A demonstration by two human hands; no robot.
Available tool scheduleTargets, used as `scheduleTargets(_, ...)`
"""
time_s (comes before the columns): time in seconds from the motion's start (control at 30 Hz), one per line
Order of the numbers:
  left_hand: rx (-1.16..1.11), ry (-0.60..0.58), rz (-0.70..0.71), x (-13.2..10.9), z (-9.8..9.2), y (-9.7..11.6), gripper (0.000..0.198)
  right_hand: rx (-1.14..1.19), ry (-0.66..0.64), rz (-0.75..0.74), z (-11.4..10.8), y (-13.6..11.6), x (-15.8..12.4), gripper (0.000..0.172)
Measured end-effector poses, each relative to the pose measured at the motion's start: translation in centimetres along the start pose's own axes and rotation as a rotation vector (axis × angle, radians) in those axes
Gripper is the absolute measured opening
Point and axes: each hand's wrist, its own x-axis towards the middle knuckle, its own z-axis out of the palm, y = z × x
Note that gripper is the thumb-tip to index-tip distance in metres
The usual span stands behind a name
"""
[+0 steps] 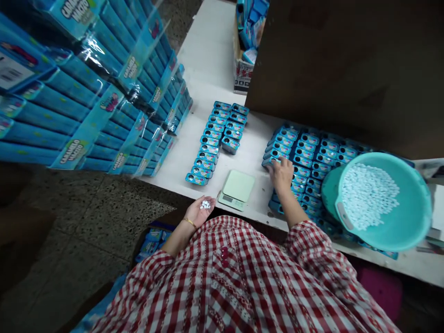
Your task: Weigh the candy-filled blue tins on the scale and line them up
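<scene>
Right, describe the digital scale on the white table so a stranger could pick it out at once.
Find the long white table and the two groups of blue tins on it. Between those groups, near the table's front edge, lies a flat pale green digital scale. It is the only pale green slab there, with nothing on its top, just beyond the person's upturned left hand holding white candies.

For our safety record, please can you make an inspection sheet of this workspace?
Surface: white table.
Job's things: blue tins in rows, digital scale, tilted teal basin of small white pieces.
Clutter: plastic-wrapped blue packs stacked on the left; cardboard box at the far end.
Hands: left hand palm up, holding white pieces; right hand on the tins.
Cables: nothing seen.
Surroundings: speckled stone floor, dark brown panel.
</scene>
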Motion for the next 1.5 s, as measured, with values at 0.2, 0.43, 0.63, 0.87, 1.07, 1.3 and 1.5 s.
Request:
scheduleTargets(0.2, 0.03, -0.083, -0.006, 0.1, 1.3, -1.1, 0.024, -0.139, -0.047, -0.123, 0.3, 2.2, -0.7, 0.025)
scheduleTargets(0.43, -0.004, -0.06, -0.001, -0.2, 0.0, -1.9, 0.022, -0.045, -0.222, -0.457, -3.9, -5.3, -4.7, 0.026)
scheduleTargets(0.63, 0.002, -0.085, 0.022, -0.4, -0.2, -2.0, 0.023, 0.077, -0.297, -0.597, -3.3, -8.6, -7.2, 0.025)
scheduleTargets(0.87, -0.024, -0.041, 0.059, -0.5, -1.3, -1.1, 0.025, 0.184, -0.152, -0.229, -3.6, -2.8, -7.9, 0.036)
scheduleTargets(1.07, -0.05, -0.05, 0.085, -0.2, -2.0, -0.5, 0.023, 0.246, -0.148, -0.173, -3.4, -1.5, -8.5, 0.038)
scheduleTargets(1.3, -0.057, -0.054, 0.109, -0.1, -2.0, -0.6, 0.022, 0.477, -0.212, -0.099, -0.7, -2.1, -9.0, 0.045)
scheduleTargets(1.5, -0.048, -0.052, 0.117, -0.1, -1.9, -0.7, 0.023, 0.726, -0.261, 0.016, 2.2, -2.9, -9.6, 0.053)
